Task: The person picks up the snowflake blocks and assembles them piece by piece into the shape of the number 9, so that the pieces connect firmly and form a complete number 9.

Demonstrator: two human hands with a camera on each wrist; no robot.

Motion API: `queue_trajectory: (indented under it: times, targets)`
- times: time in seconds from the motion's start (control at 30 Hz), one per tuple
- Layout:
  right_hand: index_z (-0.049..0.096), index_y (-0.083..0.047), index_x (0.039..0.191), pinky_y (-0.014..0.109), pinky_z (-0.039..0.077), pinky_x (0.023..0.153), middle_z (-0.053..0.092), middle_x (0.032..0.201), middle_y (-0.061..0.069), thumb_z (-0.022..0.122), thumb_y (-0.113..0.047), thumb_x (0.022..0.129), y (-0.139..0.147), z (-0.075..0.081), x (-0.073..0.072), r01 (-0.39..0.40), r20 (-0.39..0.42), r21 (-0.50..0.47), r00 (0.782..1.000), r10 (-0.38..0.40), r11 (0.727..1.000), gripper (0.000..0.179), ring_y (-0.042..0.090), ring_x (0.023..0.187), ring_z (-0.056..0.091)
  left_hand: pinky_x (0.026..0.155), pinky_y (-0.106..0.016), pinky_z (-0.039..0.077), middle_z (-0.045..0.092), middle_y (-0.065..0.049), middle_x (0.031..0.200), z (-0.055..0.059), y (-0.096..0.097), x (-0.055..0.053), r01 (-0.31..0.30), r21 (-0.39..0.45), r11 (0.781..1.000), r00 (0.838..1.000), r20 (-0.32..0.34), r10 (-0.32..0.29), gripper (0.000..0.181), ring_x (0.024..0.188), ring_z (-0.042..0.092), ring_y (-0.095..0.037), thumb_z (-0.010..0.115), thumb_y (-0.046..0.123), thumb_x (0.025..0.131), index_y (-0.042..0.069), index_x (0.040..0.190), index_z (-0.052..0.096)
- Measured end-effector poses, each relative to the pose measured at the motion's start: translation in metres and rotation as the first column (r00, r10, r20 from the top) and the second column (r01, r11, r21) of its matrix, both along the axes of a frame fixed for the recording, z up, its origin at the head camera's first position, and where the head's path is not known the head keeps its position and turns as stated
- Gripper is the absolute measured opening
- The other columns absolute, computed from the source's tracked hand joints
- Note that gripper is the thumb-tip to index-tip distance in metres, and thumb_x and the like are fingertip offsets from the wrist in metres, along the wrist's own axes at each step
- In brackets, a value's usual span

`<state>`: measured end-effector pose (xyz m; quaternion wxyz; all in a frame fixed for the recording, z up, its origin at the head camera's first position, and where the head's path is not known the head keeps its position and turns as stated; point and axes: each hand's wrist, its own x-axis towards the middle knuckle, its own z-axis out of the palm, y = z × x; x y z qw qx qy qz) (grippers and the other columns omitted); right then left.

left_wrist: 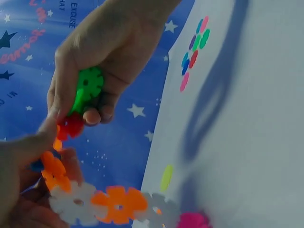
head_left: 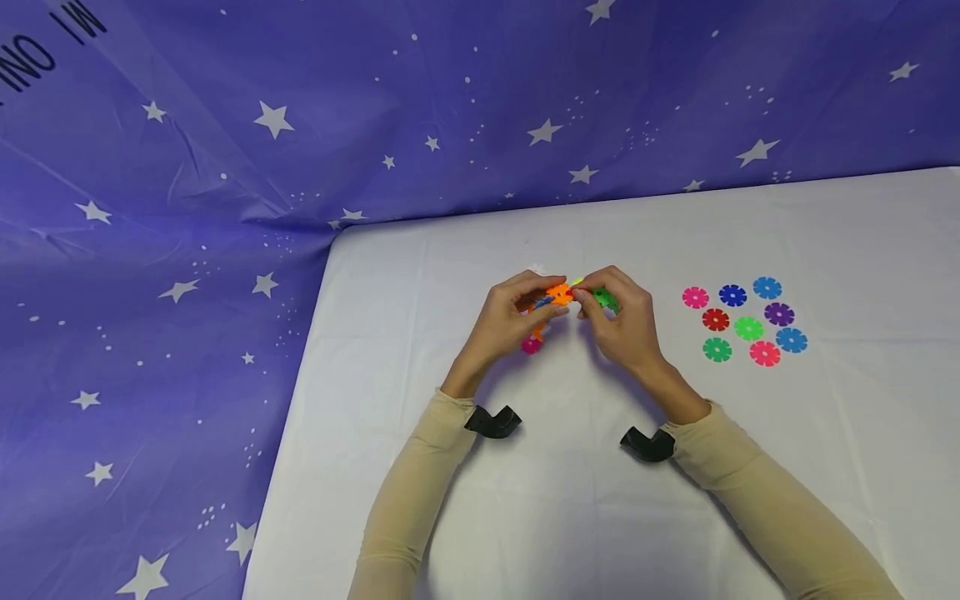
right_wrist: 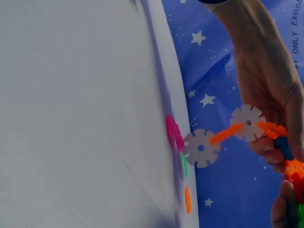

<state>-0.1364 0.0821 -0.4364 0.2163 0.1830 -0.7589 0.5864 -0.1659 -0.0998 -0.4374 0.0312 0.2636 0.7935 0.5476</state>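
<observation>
Notched plastic flower-shaped discs are linked into a chain between the two hands. My left hand (head_left: pixel 507 320) pinches the chain around a blue disc (right_wrist: pixel 283 148) and an orange disc (head_left: pixel 560 293). From that hand hang a white disc (left_wrist: pixel 78 203), another orange disc (left_wrist: pixel 121 205), a second white disc (right_wrist: pixel 201 148) and a magenta disc (head_left: pixel 531 345) at the tail. My right hand (head_left: pixel 624 325) holds a red disc (left_wrist: pixel 70 126) against the orange one, fingertips close to the left hand's. A green disc (left_wrist: pixel 90 83) shows within the right hand's curled fingers.
On the white-covered table (head_left: pixel 555 517), several loose discs, such as a purple one (head_left: pixel 779 314) and a red one (head_left: pixel 716 320), lie in a group at the right. A yellow disc (left_wrist: pixel 166 178) lies behind the hands. A starry purple cloth (head_left: pixel 465 100) hangs beyond the table.
</observation>
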Motion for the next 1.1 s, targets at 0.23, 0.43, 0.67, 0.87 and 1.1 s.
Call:
queue_trajectory:
  times: [0.23, 0.43, 0.67, 0.87, 1.1]
  targets:
    - [0.065, 0.012, 0.090, 0.011, 0.047, 0.068, 0.062, 0.087, 0.021, 0.065, 0.009, 0.088, 0.002, 0.014, 0.004, 0.020, 0.099, 0.037, 0.995, -0.023, 0.999, 0.004, 0.028, 0.064, 0.062, 0.088, -0.024, 0.050, 0.062, -0.007, 0.119, 0.002, -0.011, -0.005, 0.094, -0.121, 0.988, 0.995, 0.055, -0.088, 0.065, 0.102, 0.058, -0.015, 0.079, 0.014, 0.083, 0.008, 0.141, 0.051]
    - [0.069, 0.005, 0.095, 0.011, 0.046, 0.066, 0.065, 0.090, 0.014, 0.065, -0.002, 0.092, 0.010, -0.008, -0.008, 0.032, 0.204, 0.035, 0.978, -0.039, 0.999, 0.008, 0.013, 0.066, 0.062, 0.094, -0.032, 0.051, 0.060, -0.009, 0.120, 0.003, -0.018, -0.008, 0.099, -0.171, 0.980, 0.994, 0.068, -0.088, 0.071, 0.108, 0.059, -0.021, 0.081, 0.008, 0.080, 0.008, 0.143, 0.049]
    - [0.069, 0.003, 0.098, 0.013, 0.047, 0.066, 0.065, 0.092, 0.010, 0.063, -0.009, 0.095, 0.013, -0.007, -0.008, 0.041, 0.257, 0.034, 0.965, -0.048, 0.999, 0.013, 0.016, 0.068, 0.064, 0.094, -0.031, 0.051, 0.061, -0.009, 0.121, 0.002, -0.021, -0.009, 0.096, -0.240, 0.966, 0.995, 0.044, -0.088, 0.063, 0.105, 0.061, -0.021, 0.073, -0.002, 0.082, 0.005, 0.141, 0.050]
    - [0.067, 0.010, 0.100, 0.011, 0.047, 0.065, 0.065, 0.092, 0.020, 0.061, -0.001, 0.095, 0.009, 0.015, 0.000, 0.039, 0.292, 0.026, 0.955, -0.045, 0.999, 0.014, 0.025, 0.068, 0.065, 0.091, -0.025, 0.051, 0.063, -0.007, 0.114, 0.004, -0.021, -0.008, 0.104, -0.254, 0.962, 0.995, 0.037, -0.097, 0.054, 0.099, 0.063, -0.018, 0.076, 0.004, 0.083, 0.005, 0.134, 0.057]
    - [0.067, 0.010, 0.102, 0.012, 0.048, 0.064, 0.065, 0.090, 0.022, 0.060, -0.002, 0.095, 0.011, 0.015, 0.000, 0.047, 0.309, 0.002, 0.950, -0.045, 0.999, 0.016, 0.025, 0.067, 0.065, 0.089, -0.025, 0.052, 0.063, -0.007, 0.106, 0.008, -0.020, -0.008, 0.107, -0.232, 0.967, 0.994, -0.007, -0.112, 0.051, 0.097, 0.063, -0.017, 0.076, 0.004, 0.083, 0.005, 0.132, 0.059]
